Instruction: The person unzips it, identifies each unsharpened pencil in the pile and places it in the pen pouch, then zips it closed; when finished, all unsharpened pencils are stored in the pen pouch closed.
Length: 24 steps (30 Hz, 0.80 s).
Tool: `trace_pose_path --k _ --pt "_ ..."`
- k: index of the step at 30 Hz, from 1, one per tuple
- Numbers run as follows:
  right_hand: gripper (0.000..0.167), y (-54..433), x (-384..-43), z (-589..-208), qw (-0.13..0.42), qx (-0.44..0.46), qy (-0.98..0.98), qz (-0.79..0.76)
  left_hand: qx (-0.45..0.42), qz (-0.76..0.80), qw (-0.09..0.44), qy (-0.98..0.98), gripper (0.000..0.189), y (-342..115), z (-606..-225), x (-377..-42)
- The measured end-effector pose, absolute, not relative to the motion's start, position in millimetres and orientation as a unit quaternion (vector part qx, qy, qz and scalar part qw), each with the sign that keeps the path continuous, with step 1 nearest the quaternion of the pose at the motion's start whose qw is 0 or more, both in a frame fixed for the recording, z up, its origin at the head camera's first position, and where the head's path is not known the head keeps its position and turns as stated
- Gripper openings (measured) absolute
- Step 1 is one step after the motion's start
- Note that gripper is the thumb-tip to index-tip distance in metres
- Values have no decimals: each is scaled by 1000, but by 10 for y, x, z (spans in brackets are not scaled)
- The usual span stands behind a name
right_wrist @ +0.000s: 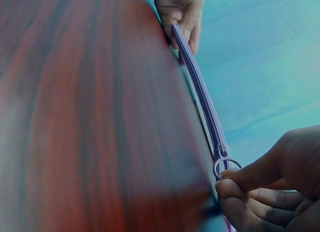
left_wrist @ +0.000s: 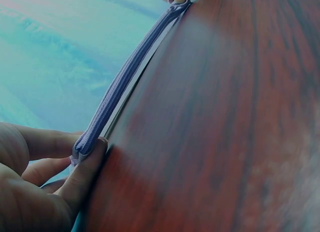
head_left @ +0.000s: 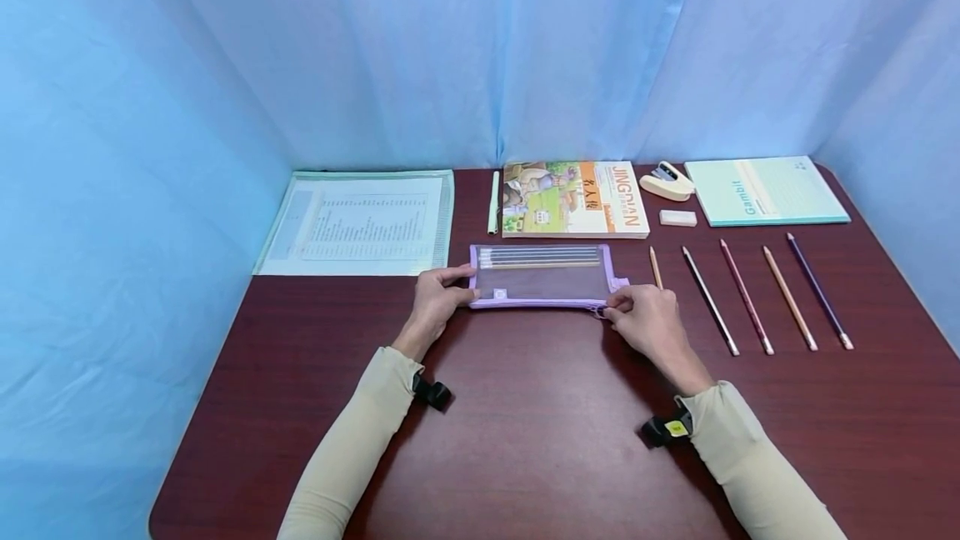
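Note:
A see-through pencil case (head_left: pixel 540 286) with purple edging lies flat in the head view, with several pencils (head_left: pixel 540 257) side by side inside. My left hand (head_left: pixel 441 297) grips its left end, thumb at the near corner and fingers along the side. In the left wrist view, the purple zipper (left_wrist: pixel 120 87) runs away from that thumb. At the case's near right corner, my right hand (head_left: pixel 648 319) pinches the ring-shaped zipper pull (right_wrist: pixel 218 168) between thumb and forefinger. The slider sits at this right end of the zipper, and the fingertips hide part of the ring.
Several loose pencils (head_left: pixel 745 294) lie in a row to the right. Behind the case are a pen (head_left: pixel 493 202), a book (head_left: pixel 573 200), an eraser (head_left: pixel 678 218), a stapler (head_left: pixel 667 183) and a notebook (head_left: pixel 768 192). A document folder (head_left: pixel 356 223) lies back left, before blue curtains.

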State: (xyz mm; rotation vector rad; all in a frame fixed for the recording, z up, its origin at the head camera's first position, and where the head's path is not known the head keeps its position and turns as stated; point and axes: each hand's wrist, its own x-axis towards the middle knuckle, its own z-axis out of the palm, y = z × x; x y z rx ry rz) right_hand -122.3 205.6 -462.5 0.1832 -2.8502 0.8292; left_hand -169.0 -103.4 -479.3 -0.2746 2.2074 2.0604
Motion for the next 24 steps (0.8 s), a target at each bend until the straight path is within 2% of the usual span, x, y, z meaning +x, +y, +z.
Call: trace_pose_path --k 8,15,20,24 --pt "4 2349 -1121 -4568 107 38 -958 262 -84 678 62 727 42 -1029 -4784 -1685" --pt "4 2422 -1103 -4517 120 56 -960 247 -80 670 70 735 41 -1019 -4797 -1691" --pt "4 2393 -1095 -4513 104 79 -965 228 -74 651 61 753 42 -1004 -4770 -1656" --pt "5 2351 -1066 -4509 81 100 -969 210 -55 604 76 791 47 -967 -4673 -1601"
